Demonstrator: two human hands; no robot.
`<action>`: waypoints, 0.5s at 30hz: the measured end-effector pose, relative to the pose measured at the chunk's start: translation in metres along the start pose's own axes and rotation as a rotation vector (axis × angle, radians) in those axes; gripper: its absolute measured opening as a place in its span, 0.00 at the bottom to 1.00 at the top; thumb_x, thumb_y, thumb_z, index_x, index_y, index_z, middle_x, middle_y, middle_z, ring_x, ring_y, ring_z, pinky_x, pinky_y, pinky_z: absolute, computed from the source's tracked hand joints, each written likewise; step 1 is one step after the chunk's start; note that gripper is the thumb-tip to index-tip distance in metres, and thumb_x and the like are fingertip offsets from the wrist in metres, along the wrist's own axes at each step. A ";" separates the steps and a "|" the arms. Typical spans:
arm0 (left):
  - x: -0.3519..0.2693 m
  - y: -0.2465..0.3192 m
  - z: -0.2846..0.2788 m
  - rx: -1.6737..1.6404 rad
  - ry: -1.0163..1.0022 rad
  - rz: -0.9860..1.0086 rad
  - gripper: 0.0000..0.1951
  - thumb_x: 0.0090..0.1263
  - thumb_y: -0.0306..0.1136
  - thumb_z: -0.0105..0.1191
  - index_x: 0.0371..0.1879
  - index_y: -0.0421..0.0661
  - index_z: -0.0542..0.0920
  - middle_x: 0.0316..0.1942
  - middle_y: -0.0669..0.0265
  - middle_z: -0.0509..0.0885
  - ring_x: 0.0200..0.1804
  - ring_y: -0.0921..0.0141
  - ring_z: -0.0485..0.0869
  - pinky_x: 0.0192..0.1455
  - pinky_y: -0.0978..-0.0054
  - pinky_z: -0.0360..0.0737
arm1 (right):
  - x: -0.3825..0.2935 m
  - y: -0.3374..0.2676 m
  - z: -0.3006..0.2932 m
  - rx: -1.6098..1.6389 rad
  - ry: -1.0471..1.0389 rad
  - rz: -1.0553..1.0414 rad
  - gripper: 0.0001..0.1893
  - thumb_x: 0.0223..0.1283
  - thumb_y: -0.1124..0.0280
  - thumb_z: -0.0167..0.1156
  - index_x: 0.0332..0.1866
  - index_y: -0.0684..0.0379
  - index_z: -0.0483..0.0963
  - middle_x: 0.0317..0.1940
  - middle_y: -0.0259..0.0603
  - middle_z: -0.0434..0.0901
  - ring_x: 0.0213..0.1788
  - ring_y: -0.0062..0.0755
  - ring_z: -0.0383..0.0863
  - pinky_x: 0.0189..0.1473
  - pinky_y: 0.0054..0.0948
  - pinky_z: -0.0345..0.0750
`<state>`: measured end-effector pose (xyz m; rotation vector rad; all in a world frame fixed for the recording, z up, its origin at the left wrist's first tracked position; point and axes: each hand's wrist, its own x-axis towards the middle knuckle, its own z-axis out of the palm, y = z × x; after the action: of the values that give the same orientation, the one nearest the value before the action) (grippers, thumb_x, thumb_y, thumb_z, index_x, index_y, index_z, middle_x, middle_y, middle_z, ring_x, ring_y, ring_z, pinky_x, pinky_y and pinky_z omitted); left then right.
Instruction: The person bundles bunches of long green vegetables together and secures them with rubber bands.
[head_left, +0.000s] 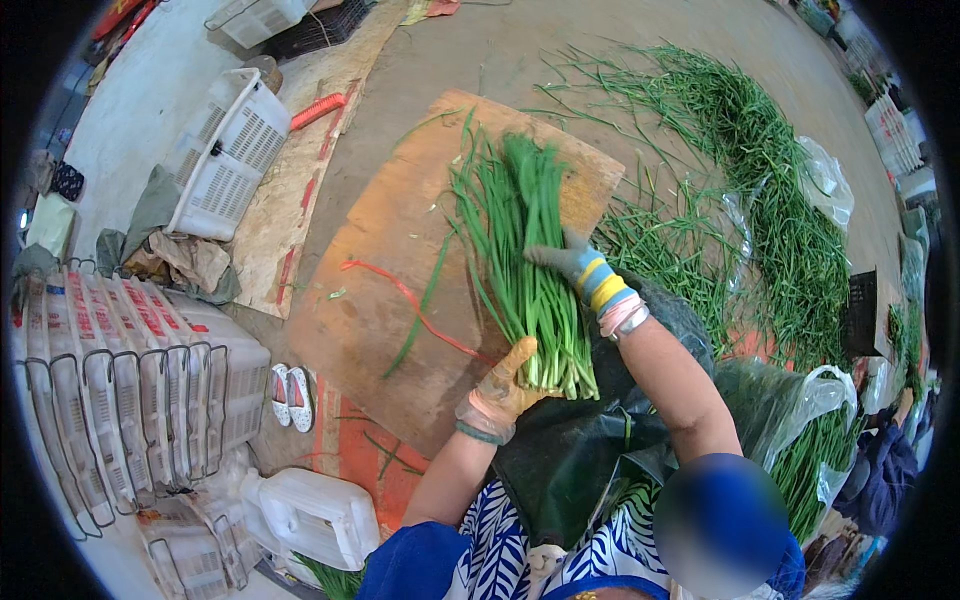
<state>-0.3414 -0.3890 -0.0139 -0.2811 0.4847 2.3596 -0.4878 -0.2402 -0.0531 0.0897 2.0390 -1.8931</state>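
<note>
A bunch of long green garlic chives (540, 300) lies over a wooden board (367, 315), its pale stem ends pointing towards me. My left hand (506, 382), in an orange glove, grips the bunch near those ends, thumb on top and fingers partly hidden beneath. Higher up, my right hand (574, 270), in a grey glove with a blue and yellow striped cuff, holds the bunch's right side. The leaf tips are blurred. A red plastic tie (412, 304) stretches across the board to my left hand, beside one loose green leaf (424, 307).
Loose chives (780, 225) are heaped on the floor at right, near a plastic bag of chives (806, 457). White crates (142, 382) are stacked at left, with another white crate (229, 154) beyond. White shoes (292, 397) and a plastic jug (319, 517) sit nearer me.
</note>
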 end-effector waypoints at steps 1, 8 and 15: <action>-0.002 0.002 -0.004 -0.001 0.032 -0.030 0.37 0.59 0.50 0.57 0.64 0.43 0.61 0.60 0.55 0.69 0.61 0.55 0.69 0.60 0.46 0.67 | 0.001 0.007 -0.001 -0.080 -0.052 -0.042 0.30 0.50 0.64 0.67 0.57 0.65 0.66 0.44 0.38 0.78 0.43 0.25 0.76 0.47 0.27 0.75; -0.012 -0.003 -0.009 -0.245 -0.014 0.080 0.33 0.61 0.49 0.54 0.62 0.46 0.63 0.58 0.55 0.71 0.60 0.55 0.70 0.59 0.43 0.66 | -0.075 0.002 0.000 0.348 0.083 0.099 0.39 0.50 0.68 0.67 0.66 0.66 0.55 0.53 0.44 0.72 0.51 0.30 0.74 0.53 0.29 0.72; -0.002 -0.025 -0.046 -0.115 0.057 0.021 0.25 0.63 0.33 0.52 0.60 0.42 0.65 0.55 0.54 0.73 0.58 0.54 0.71 0.61 0.47 0.67 | -0.073 0.016 0.030 0.453 0.313 0.164 0.40 0.42 0.71 0.70 0.63 0.71 0.58 0.55 0.52 0.71 0.55 0.39 0.72 0.57 0.31 0.69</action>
<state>-0.3203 -0.3919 -0.0613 -0.3993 0.3815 2.4093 -0.4085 -0.2534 -0.0479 0.6825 1.6690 -2.3069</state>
